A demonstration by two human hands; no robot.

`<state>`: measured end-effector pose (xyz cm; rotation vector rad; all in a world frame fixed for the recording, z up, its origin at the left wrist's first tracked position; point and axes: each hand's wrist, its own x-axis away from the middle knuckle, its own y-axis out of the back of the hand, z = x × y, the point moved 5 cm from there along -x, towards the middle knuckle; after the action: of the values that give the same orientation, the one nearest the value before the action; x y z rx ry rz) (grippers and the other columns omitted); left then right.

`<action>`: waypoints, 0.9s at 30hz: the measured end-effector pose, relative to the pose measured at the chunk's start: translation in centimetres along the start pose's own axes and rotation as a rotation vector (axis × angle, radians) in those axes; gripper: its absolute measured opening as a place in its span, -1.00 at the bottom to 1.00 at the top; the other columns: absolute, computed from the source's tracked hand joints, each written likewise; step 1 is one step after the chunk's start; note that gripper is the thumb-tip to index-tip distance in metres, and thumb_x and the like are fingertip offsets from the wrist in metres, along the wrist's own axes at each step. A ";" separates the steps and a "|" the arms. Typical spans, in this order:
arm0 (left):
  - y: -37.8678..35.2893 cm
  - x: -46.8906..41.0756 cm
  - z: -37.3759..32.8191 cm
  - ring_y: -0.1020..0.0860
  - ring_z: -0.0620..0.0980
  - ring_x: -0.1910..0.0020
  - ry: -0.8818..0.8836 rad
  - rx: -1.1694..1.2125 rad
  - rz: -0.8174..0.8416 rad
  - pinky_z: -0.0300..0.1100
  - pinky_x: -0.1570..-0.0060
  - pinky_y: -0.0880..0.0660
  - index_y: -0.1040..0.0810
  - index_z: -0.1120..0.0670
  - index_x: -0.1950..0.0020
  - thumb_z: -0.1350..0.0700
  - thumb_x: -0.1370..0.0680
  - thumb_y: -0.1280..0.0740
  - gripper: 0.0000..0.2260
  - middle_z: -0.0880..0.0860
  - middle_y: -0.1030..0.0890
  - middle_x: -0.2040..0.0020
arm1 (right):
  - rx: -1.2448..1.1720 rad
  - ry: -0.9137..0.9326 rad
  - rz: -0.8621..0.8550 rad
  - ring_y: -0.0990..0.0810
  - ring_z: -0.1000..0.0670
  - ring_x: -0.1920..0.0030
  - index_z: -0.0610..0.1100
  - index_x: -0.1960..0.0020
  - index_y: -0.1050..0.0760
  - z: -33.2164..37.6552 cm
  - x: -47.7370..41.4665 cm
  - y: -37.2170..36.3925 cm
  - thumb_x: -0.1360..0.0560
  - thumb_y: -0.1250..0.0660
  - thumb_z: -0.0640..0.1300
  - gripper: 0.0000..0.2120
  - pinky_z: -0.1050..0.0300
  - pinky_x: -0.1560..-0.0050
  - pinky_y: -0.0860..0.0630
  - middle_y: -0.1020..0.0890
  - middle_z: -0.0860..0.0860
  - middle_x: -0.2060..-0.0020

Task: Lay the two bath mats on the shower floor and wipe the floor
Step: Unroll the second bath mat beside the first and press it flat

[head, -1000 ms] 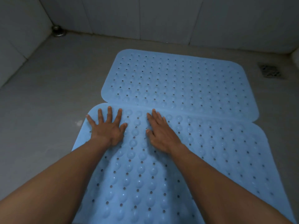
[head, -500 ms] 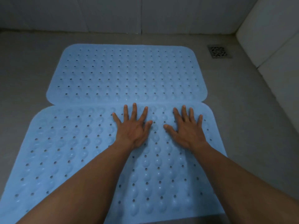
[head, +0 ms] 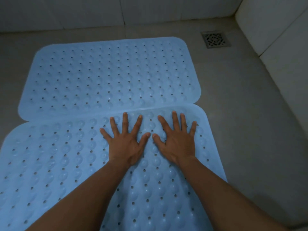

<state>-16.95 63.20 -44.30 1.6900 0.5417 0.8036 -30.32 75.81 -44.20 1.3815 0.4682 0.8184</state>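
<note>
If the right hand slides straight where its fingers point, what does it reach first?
Probably the far bath mat, right past the edge of the near mat the right hand presses.

1. The scene is dimly and evenly lit, with a grey-blue cast.
2. Shadows are kept faint and soft.
3. Small glints are seen on the bumps of the near mat (head: 50,164).
4. Lines are bowed towards the edges by the wide lens.

Two bare hands, the left hand (head: 126,145) and the right hand (head: 177,144), each have five slim fingers (head: 125,120) tipped with short, plain nails. Just behind the fingers, knuckles and faint tendon lines mark the backs. Farther back from the fingers come bare wrists and long bare forearms (head: 83,194), uncovered as far as they show
</note>
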 end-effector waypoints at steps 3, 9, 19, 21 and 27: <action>-0.2 -0.1 0.0 0.25 0.29 -0.56 0.002 -0.019 -0.026 0.47 -0.39 0.23 0.25 -0.33 -0.56 -0.44 -0.55 0.18 -0.40 0.00 0.20 -0.63 | -0.007 -0.009 -0.030 0.11 -0.17 -0.60 0.26 -0.59 0.01 0.1 -0.3 0.0 -0.51 0.09 0.44 -0.31 -0.44 -0.46 0.20 0.00 -0.06 -0.62; -0.2 -0.2 0.1 0.27 0.28 -0.56 0.013 -0.040 -0.023 0.49 -0.38 0.20 0.28 -0.32 -0.55 -0.45 -0.54 0.23 -0.38 0.00 0.21 -0.63 | -0.001 -0.005 -0.046 0.09 -0.19 -0.60 0.24 -0.59 -0.02 0.2 -0.4 0.1 -0.51 0.08 0.43 -0.31 -0.45 -0.45 0.15 -0.03 -0.09 -0.62; -0.2 0.1 0.2 0.28 0.26 -0.56 0.009 -0.040 -0.035 0.46 -0.39 0.26 0.27 -0.31 -0.56 -0.47 -0.53 0.21 -0.36 0.00 0.22 -0.63 | 0.016 -0.006 -0.036 0.30 -0.18 -0.58 0.19 -0.60 0.25 0.2 0.1 -0.2 -0.56 0.18 0.42 -0.31 -0.39 -0.48 0.25 0.19 -0.12 -0.61; -0.3 0.3 0.3 0.31 0.25 -0.56 0.009 -0.041 -0.029 0.45 -0.39 0.28 0.31 -0.31 -0.55 -0.46 -0.54 0.22 -0.38 -0.01 0.26 -0.62 | 0.012 -0.014 -0.038 0.29 -0.19 -0.58 0.18 -0.60 0.24 0.3 0.2 -0.3 -0.56 0.20 0.41 -0.31 -0.38 -0.48 0.26 0.17 -0.14 -0.61; 0.3 0.5 0.8 0.34 0.18 -0.56 -0.023 0.101 0.036 0.38 -0.41 0.35 0.29 -0.23 -0.58 -0.37 -0.58 0.18 -0.38 0.00 0.30 -0.61 | 0.032 -0.015 0.042 0.31 -0.17 -0.58 0.19 -0.59 0.29 0.4 0.2 -0.3 -0.56 0.21 0.42 -0.31 -0.39 -0.46 0.32 0.25 -0.13 -0.60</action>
<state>-16.02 62.95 -44.05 1.8043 0.5457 0.7929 -29.82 75.67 -44.36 1.4303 0.4435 0.8379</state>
